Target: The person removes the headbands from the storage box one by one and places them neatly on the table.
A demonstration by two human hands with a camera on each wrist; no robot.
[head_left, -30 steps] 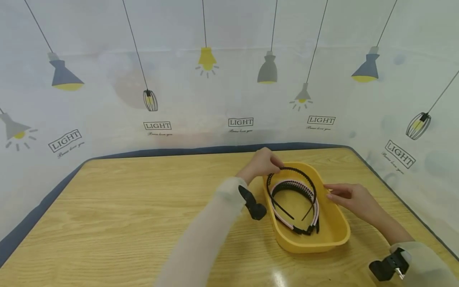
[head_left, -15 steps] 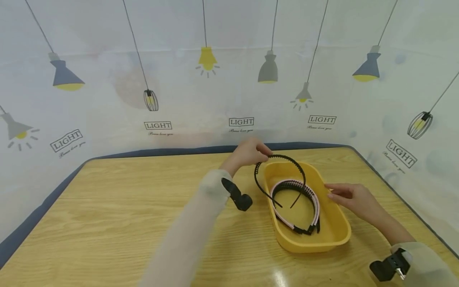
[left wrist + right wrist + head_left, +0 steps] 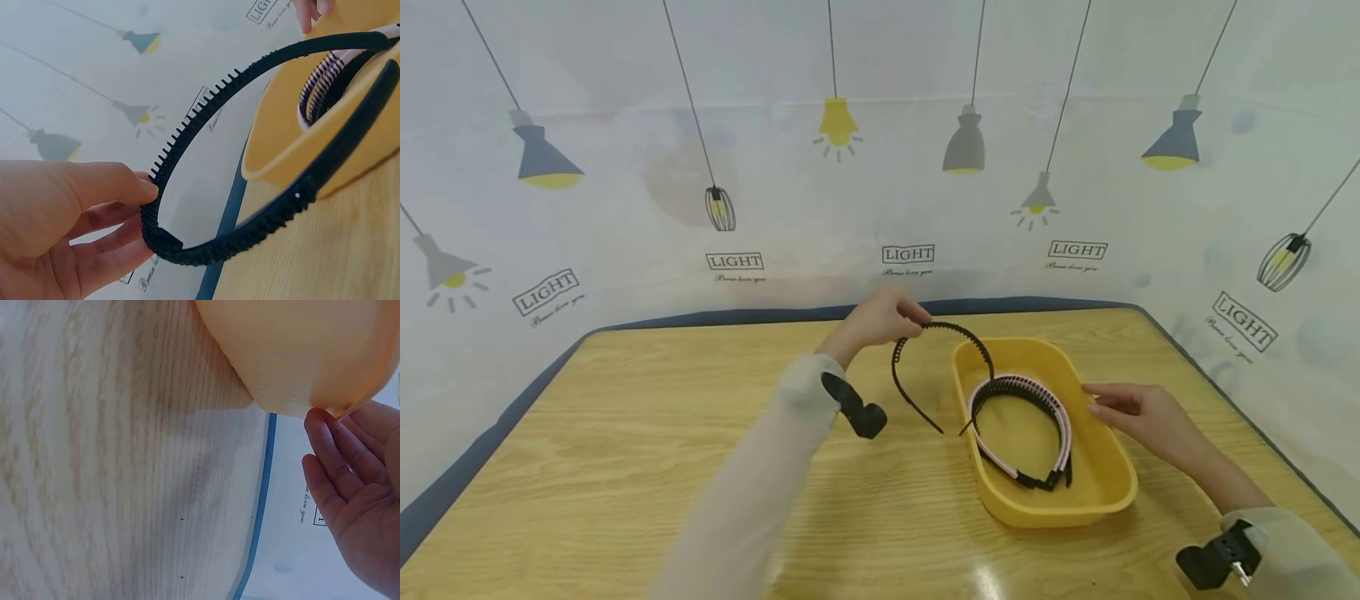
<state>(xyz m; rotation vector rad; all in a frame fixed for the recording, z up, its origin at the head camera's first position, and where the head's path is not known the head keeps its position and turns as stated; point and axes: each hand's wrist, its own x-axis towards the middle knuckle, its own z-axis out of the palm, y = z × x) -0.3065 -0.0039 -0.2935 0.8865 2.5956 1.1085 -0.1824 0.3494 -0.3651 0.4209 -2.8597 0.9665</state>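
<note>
Moved leftward, thin black open-ended toothed headband (image 3: 340, 152), left hand (image 3: 877, 318) pinching it, right hand (image 3: 1153, 419) gripping yellow tub (image 3: 1037, 518)

Holding L arm (image 3: 745, 483) out fwd from bottom of head view, sleeved approx. to wrist. Pinching w/ L hand (image 3: 880, 318), w/ thumb (image 3: 125, 184) above and bent fingers (image 3: 112, 259) opp., below. Angling R arm (image 3: 1225, 483) inward from lower R, w/ lower forearm (image 3: 1202, 462) bare past sleeve (image 3: 1300, 542). Gripping w/ R hand (image 3: 1146, 421) betw. thumb & fingertips, w/ palm (image 3: 369, 519) showing in R wrist view and lower fingers mostly straight, slightly apart.
</note>
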